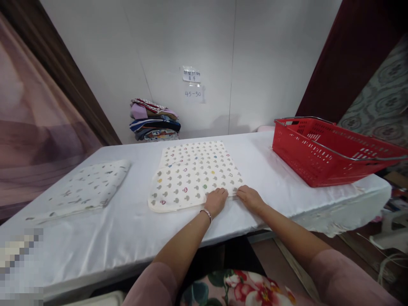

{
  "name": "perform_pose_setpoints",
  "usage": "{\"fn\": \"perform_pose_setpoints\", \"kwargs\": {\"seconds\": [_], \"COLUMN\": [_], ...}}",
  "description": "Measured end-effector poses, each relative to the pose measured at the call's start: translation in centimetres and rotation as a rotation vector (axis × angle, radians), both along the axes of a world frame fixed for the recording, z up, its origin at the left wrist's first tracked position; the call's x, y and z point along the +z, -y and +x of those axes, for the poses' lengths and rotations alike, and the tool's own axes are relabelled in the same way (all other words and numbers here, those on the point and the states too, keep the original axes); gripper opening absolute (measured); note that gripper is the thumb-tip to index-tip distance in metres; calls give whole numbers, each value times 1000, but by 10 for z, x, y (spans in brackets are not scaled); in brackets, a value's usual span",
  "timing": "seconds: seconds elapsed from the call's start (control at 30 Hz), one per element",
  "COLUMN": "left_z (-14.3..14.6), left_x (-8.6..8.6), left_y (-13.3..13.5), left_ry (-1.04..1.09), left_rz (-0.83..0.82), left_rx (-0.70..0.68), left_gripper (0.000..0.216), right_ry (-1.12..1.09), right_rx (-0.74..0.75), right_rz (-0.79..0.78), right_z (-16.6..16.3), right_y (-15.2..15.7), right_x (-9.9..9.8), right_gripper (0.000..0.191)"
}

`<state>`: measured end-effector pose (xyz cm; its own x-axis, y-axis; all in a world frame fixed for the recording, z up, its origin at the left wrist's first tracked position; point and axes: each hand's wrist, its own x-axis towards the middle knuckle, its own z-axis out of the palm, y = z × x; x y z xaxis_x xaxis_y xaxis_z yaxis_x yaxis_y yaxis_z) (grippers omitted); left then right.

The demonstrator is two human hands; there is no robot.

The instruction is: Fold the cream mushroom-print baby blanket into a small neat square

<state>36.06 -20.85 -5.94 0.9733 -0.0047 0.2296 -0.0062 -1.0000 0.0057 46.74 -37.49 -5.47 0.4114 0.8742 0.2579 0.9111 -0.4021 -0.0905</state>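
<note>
A cream cloth printed with small mushrooms (194,172) lies flat and folded on the white table (134,229). My left hand (216,200), with a bracelet at the wrist, grips the cloth's near edge. My right hand (250,196) holds the same near edge at its right corner. Both hands have their fingers curled over the fabric.
A folded white cloth with grey prints (84,189) lies at the left of the table. A red plastic basket (328,151) with wire handles stands at the right end. A stack of folded clothes (154,121) rests against the back wall, under two paper notes (192,83).
</note>
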Motion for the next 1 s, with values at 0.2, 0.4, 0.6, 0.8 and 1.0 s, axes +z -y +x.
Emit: {"fn": "perform_pose_setpoints", "kwargs": {"seconds": [0.2, 0.4, 0.6, 0.8, 1.0], "left_z": [-5, -11, -10, -8, -7], "left_x": [-3, 1, 7, 7, 2], "left_y": [-2, -1, -4, -6, -6], "left_ry": [7, 2, -40, -56, -44], "left_rz": [25, 6, -74, -26, -13], "left_rx": [-57, -80, -26, -57, -63], "left_gripper": [15, 18, 26, 25, 22], "right_ry": [-114, -72, -229, -276, -258], "right_rx": [91, 210, 265, 286, 294], "right_rz": [-48, -103, 8, -10, 18], "right_z": [4, 12, 23, 30, 29], "right_y": [4, 4, 6, 5, 9], "right_x": [8, 16, 8, 5, 2], "right_gripper": [22, 17, 22, 24, 28]}}
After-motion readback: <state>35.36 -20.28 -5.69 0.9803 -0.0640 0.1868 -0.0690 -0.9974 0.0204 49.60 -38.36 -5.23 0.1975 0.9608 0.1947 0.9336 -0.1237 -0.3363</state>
